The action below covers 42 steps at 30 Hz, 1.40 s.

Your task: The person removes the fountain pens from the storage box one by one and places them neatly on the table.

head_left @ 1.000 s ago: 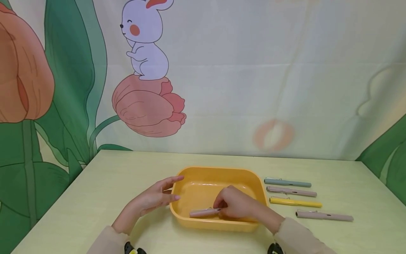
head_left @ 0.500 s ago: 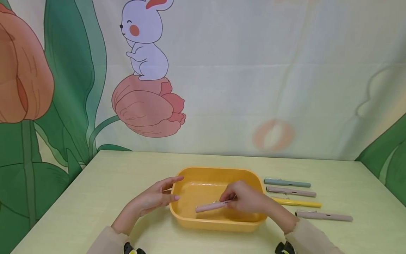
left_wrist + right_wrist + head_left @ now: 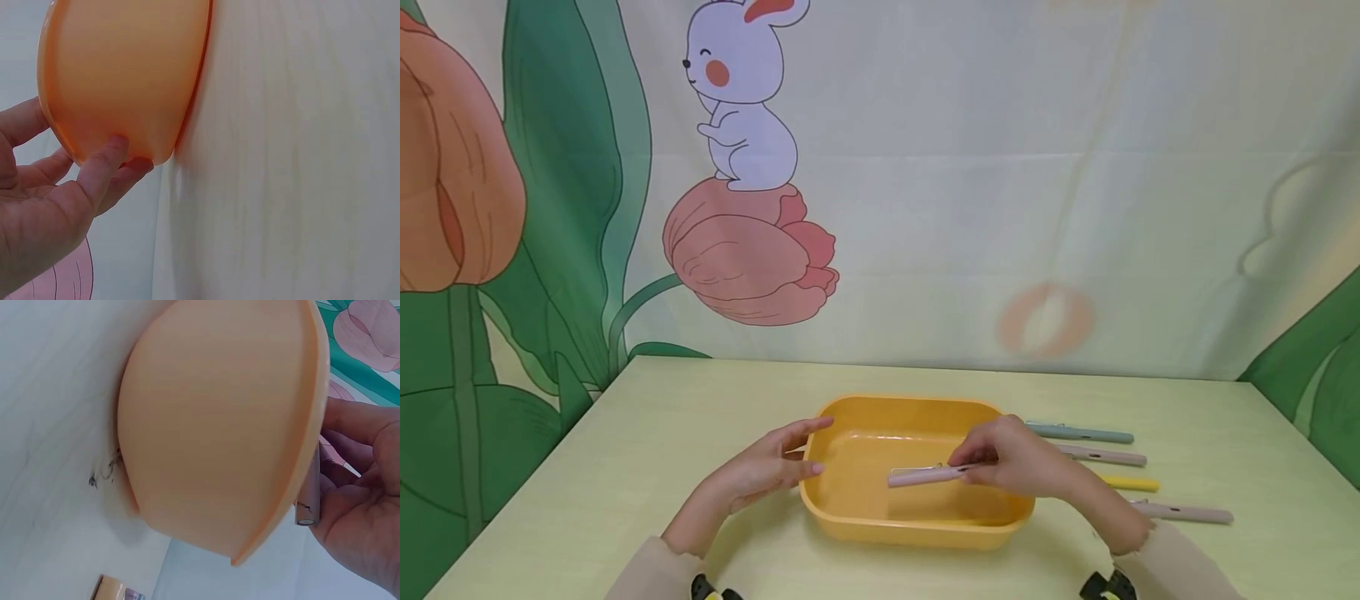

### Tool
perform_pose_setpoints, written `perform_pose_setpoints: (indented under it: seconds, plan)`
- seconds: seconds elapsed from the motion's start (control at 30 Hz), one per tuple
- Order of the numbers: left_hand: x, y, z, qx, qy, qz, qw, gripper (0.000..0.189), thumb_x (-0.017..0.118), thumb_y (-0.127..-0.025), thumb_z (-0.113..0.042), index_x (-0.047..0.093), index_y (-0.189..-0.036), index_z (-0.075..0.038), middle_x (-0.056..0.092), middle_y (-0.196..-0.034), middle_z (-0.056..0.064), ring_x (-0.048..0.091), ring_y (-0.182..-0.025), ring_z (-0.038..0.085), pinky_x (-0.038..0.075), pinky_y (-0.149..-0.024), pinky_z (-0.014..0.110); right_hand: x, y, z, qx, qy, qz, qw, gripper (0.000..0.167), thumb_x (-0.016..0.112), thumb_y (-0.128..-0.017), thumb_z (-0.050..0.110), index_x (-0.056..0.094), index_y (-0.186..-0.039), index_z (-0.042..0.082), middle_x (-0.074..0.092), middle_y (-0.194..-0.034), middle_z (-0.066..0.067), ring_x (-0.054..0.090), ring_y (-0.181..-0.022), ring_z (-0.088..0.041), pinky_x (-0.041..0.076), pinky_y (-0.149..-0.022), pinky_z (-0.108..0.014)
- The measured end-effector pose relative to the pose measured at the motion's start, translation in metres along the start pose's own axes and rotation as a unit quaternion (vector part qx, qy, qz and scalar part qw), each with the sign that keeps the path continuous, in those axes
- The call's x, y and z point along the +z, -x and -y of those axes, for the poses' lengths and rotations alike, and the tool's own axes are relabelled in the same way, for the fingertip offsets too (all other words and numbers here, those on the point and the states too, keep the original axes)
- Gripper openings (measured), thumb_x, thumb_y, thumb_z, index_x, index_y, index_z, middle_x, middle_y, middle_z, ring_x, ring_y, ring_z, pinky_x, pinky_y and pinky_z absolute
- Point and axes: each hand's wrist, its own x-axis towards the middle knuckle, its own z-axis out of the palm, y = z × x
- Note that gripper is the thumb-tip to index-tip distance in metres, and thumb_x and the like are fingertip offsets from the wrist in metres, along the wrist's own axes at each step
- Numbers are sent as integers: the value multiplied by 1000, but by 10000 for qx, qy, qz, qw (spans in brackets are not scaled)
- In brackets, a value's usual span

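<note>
In the head view, a yellow rectangular basin (image 3: 917, 533) with rounded corners stands on the table. My left hand (image 3: 767, 458) holds its left end, with fingertips over the rim; the left wrist view shows other fingers against the basin's outer wall (image 3: 125, 75). My right hand (image 3: 1022, 458) pinches a pale pink fountain pen (image 3: 925, 476) over the right half of the basin. The pen lies nearly level, clip end to the left; my fingers hide its other part in the head view. In the right wrist view, the pen's end (image 3: 306, 509) shows beside the rim.
Right of the basin lie a teal pen (image 3: 1090, 434), a pink pen (image 3: 1112, 456), a yellow pen (image 3: 1135, 483) and another pink pen (image 3: 1195, 513). My right forearm partly covers some of them. A cloth with a printed rabbit (image 3: 752, 142) hangs behind the table (image 3: 715, 400).
My right hand has lifted the pink fountain pen from the basin's floor and moved it right and away from me. My left hand has stayed on the basin.
</note>
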Motion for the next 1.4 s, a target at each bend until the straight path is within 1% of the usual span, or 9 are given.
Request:
perform_pose_setpoints:
  seconds: [0.23,0.4,0.5,0.6,0.73,0.83,1.0,1.2,1.4]
  plan:
    - [0,0,0,-1,57,19,10000,65,62,-85,-4,29,-141,-4,24,-143,26,44,-119,32,46,-91,38,-11,12,0,273,-141,15,9995,9,68,-80,6,70,-88,5,65,-78,2,52,-62,-2,50,-54,-20]
    - [-1,1,-1,35,110,122,9999,66,61,-86,-5,26,-142,-2,22,-142,27,41,-121,35,45,-92,38,-20,25,-2,392,-234,-57,9989,10,67,-81,9,69,-89,5,66,-80,1,52,-63,-2,50,-56,-21]
    - [-1,2,-1,37,132,179,9997,66,58,-87,-3,23,-142,-1,21,-143,28,39,-122,37,45,-93,38,-27,35,-5,301,-279,-153,9990,11,68,-81,10,69,-90,4,66,-82,-1,52,-64,-2,49,-55,-20]
    - [-1,2,-2,20,144,150,9998,65,57,-87,-2,23,-142,-1,21,-143,26,39,-122,37,45,-93,38,-32,45,-8,113,-252,-267,9993,11,68,-80,6,69,-90,3,65,-81,-1,50,-61,-1,46,-50,-19]
    - [-1,1,-1,3,136,131,9998,65,58,-87,-2,24,-142,-1,22,-143,26,39,-121,37,45,-92,38,-37,57,-13,150,-278,-361,9988,13,67,-79,1,69,-91,4,65,-82,2,49,-58,-1,44,-46,-19]
    - [-1,0,-1,5,90,124,9999,65,58,-87,-3,24,-142,-2,23,-142,26,40,-121,37,46,-92,37,-41,65,-17,241,-303,-396,9985,12,67,-80,4,69,-92,6,66,-84,2,53,-60,-2,46,-48,-20]
    - [-1,0,0,39,110,131,9998,65,58,-87,-2,24,-142,-2,24,-142,26,40,-121,37,46,-92,37,-48,77,-24,223,-287,-462,9983,11,67,-81,7,69,-91,6,66,-86,0,57,-64,-5,50,-52,-22]
    - [-1,0,1,37,157,133,9998,65,59,-87,-3,24,-142,-2,23,-142,26,39,-121,38,45,-92,37,-54,90,-32,99,-229,-517,9984,11,67,-80,4,69,-91,5,65,-88,1,59,-69,-7,53,-57,-22]
    - [-2,-1,1,74,106,157,9998,65,58,-87,-3,24,-142,-2,23,-143,26,39,-122,38,45,-93,37,-59,103,-41,21,-247,-525,9983,14,66,-79,-1,69,-92,3,65,-88,2,59,-72,-5,53,-58,-21]
